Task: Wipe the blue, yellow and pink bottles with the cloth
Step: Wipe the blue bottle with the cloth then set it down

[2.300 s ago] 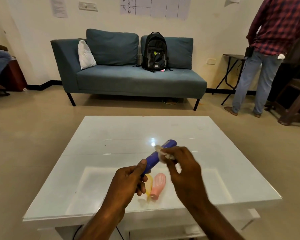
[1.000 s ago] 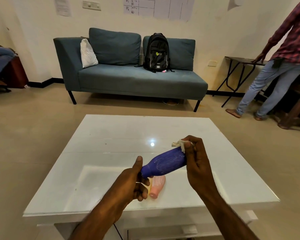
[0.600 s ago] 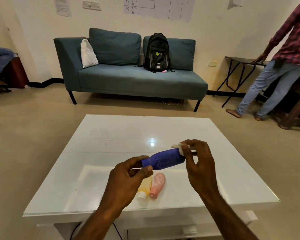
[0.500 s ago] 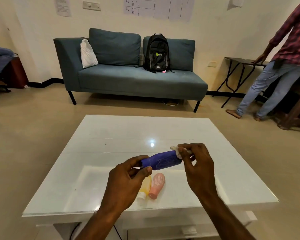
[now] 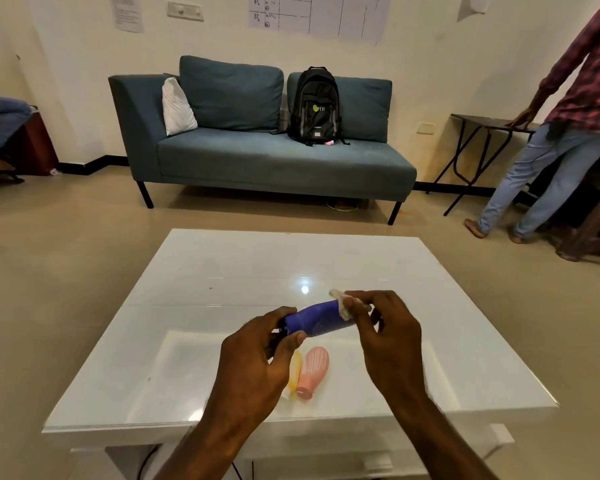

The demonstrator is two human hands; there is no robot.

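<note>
bottles 3: blue bottle in left hand | right hand pinches 1 cloth | yellow bottle, pink bottle on table

The blue plastic bottle has levelled out; the small white cloth has slid to its far end.

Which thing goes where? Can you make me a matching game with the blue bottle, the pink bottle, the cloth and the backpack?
Things:
1. blue bottle
2. pink bottle
3. cloth
4. backpack

Places:
A. standing on the sofa
B. pinched in the right hand
C. lying on the table
D. gripped at one end by the left hand

Right pairs: 1-D, 2-C, 3-B, 4-A.
</note>
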